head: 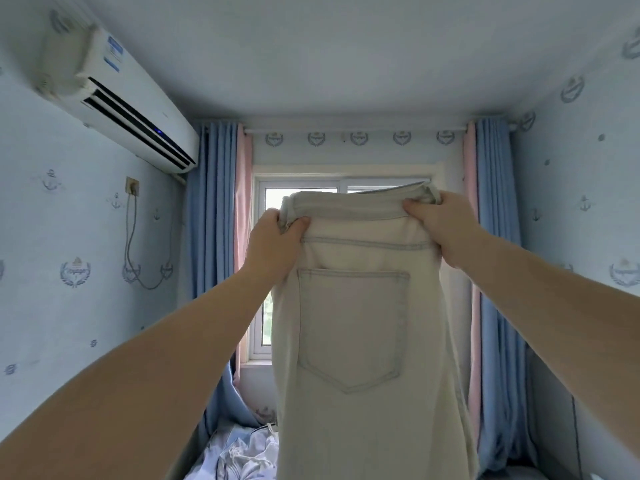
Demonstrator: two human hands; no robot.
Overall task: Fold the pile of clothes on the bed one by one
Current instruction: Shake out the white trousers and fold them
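A pair of pale, washed-out jeans (353, 323) hangs in front of me, folded lengthwise with one back pocket facing me. My left hand (273, 244) grips the left end of the waistband, thumb over the front. My right hand (446, 226) grips the right end of the waistband. Both arms are raised and stretched forward, so the jeans hang down past the bottom of the view. A few crumpled light-blue and white clothes (242, 452) lie on the bed below, mostly hidden by the jeans.
A window (301, 192) with blue and pink curtains (214, 237) is straight ahead. An air conditioner (131, 112) hangs on the left wall above a cable and socket. A wall stands close on the right.
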